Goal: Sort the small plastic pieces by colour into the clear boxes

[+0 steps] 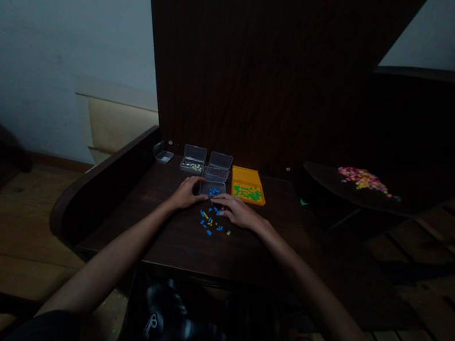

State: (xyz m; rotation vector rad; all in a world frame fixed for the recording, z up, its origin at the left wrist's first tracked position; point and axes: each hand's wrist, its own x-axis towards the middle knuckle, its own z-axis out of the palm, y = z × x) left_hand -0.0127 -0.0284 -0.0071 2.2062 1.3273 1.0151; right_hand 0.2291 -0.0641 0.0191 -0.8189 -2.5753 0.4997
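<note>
My left hand (pixel 187 193) is closed around the left side of a small clear plastic box (pixel 207 186), its thumb along the front edge. Blue pieces (pixel 214 191) lie inside that box. My right hand (pixel 238 212) reaches to the box's front right corner with its fingers drawn together; what they hold, if anything, is too small to make out. Below both hands, loose small blue pieces (pixel 209 232) and a few yellow pieces (pixel 210 222) are scattered on the dark wooden tabletop (pixel 184 247).
Right of the clear box stands an open yellow case (pixel 261 200) with green pieces. Behind are open clear boxes (pixel 195 153) (pixel 221 161), one holding pale pieces; a smaller one (pixel 164 156) sits far left. Pink and yellow pieces (pixel 364 179) heap on a right-hand shelf. A raised side panel (pixel 99 178) borders the left.
</note>
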